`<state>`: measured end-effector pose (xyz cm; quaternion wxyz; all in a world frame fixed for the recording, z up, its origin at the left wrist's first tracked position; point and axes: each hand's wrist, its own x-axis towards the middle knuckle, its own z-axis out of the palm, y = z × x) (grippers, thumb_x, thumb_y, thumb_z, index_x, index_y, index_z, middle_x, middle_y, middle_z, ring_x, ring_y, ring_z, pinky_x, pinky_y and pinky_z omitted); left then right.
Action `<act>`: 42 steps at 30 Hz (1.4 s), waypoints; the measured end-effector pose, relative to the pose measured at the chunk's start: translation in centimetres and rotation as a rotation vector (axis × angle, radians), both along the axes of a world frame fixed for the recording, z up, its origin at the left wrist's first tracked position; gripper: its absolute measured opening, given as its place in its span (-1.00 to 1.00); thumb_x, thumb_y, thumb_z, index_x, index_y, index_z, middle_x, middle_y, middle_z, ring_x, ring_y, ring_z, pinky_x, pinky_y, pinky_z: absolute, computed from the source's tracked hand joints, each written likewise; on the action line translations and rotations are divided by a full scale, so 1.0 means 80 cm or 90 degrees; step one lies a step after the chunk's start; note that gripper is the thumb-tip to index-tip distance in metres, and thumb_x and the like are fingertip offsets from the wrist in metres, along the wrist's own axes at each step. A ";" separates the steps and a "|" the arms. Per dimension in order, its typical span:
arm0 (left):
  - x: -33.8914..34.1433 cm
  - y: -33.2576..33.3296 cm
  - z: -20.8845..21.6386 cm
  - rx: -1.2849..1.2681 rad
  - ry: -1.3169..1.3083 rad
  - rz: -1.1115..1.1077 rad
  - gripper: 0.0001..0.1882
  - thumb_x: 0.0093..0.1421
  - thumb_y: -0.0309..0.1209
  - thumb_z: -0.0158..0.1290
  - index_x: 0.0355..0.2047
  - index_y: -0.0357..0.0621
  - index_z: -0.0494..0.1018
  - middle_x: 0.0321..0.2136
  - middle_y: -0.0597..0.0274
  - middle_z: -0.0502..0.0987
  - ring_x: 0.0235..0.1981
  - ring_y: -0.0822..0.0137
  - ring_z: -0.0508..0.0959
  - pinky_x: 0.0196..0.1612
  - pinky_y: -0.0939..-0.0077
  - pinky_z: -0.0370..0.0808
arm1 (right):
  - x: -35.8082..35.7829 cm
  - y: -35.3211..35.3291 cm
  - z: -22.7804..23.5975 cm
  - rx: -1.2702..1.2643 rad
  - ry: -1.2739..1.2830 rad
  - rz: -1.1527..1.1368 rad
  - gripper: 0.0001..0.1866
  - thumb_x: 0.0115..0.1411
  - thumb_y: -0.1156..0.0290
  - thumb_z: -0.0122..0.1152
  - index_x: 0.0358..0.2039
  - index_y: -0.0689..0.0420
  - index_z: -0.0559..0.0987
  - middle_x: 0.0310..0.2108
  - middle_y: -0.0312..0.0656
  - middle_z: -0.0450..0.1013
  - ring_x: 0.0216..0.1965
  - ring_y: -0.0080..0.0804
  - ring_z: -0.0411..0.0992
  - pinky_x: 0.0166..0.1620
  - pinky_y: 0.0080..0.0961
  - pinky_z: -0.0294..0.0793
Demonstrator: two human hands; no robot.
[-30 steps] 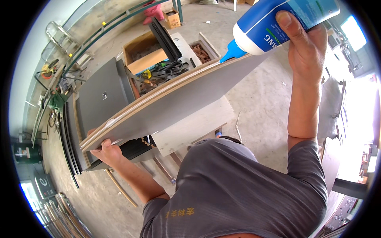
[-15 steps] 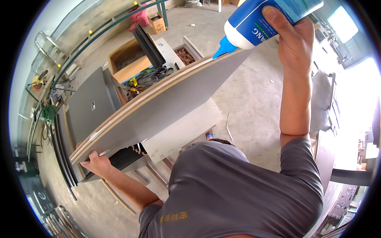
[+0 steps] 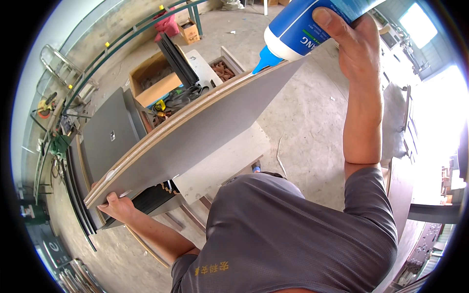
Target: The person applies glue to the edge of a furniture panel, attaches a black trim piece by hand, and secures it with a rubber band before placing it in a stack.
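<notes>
A long grey board point(image 3: 205, 110) stands tilted on edge across the middle, its raw wooden edge facing up. My left hand point(image 3: 118, 205) grips its near left end, thumb on the grey face and the other fingers mostly hidden behind. In my right hand point(image 3: 359, 49) is a blue and white glue bottle point(image 3: 303, 29), held tipped down with the fingers wrapped round it. The bottle's blue nozzle point(image 3: 266, 59) points at the edge towards the board's far end. White glue runs along that edge, with a thicker blob near the left end.
Behind the board are an open cardboard box point(image 3: 155, 80), black strips point(image 3: 180, 61), tools and cables, and a bin of brown pieces point(image 3: 222, 71). Dark panels point(image 3: 110, 129) are stacked at left. A pale panel point(image 3: 222, 163) lies below the board. Green metal rails point(image 3: 128, 38) run along the left.
The glue bottle and my right hand have shifted slightly left along the board's edge in the picture. The whole scene is also shifted slightly left. My left hand keeps its hold.
</notes>
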<state>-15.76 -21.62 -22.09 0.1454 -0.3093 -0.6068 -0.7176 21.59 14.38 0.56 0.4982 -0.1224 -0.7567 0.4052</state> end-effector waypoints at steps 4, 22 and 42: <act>0.001 0.001 0.000 0.010 -0.009 -0.012 -0.22 0.00 0.25 0.35 -0.14 -0.28 0.50 -0.26 0.26 0.45 -0.17 0.29 0.48 -0.11 0.29 0.44 | -0.003 0.006 -0.007 -0.025 0.025 -0.054 -0.38 0.10 0.16 0.55 0.03 0.25 0.51 -0.15 -0.22 0.56 -0.15 -0.44 0.55 -0.08 -0.49 0.57; -0.008 -0.005 -0.008 0.019 -0.028 0.015 -0.15 -0.05 0.22 0.40 -0.04 -0.27 0.49 -0.21 0.23 0.48 -0.11 0.26 0.51 -0.04 0.20 0.47 | -0.003 0.005 -0.004 -0.003 0.068 0.067 -0.42 0.16 0.32 0.50 0.10 0.31 0.48 -0.12 -0.15 0.57 -0.11 -0.38 0.57 -0.02 -0.43 0.60; -0.017 -0.005 -0.012 0.043 -0.047 -0.009 -0.14 -0.07 0.16 0.45 -0.03 -0.34 0.49 -0.15 0.15 0.52 -0.10 0.21 0.53 -0.03 0.18 0.48 | 0.007 0.037 -0.004 0.014 0.059 -0.024 -0.40 0.13 0.34 0.50 0.11 0.31 0.46 -0.12 -0.12 0.59 -0.12 -0.35 0.59 -0.04 -0.40 0.61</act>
